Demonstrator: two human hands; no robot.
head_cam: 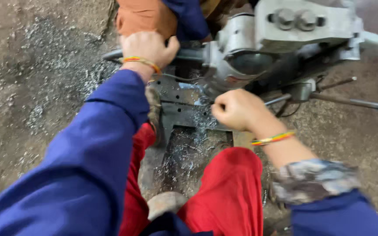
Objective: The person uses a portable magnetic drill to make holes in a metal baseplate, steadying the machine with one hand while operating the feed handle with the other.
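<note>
My left hand point(148, 48) is closed around a grey metal bar point(189, 54) that runs into the left side of a grey machine head point(285, 30). My right hand point(238, 109) is a fist just under the machine's round housing, gripping a thin steel rod point(281, 99) that points right. Both wrists wear striped thread bands and both arms are in blue sleeves. Below the hands lies a dark steel base plate point(184, 113) covered in shiny metal shavings.
My knees in red trousers point(228, 192) flank the plate. Another person's orange and blue clothing point(154, 15) is at the top, beyond my left hand. A long lever with a dark knob point(364, 104) sticks out right. Metal chips point(62, 74) litter the dirt floor at left.
</note>
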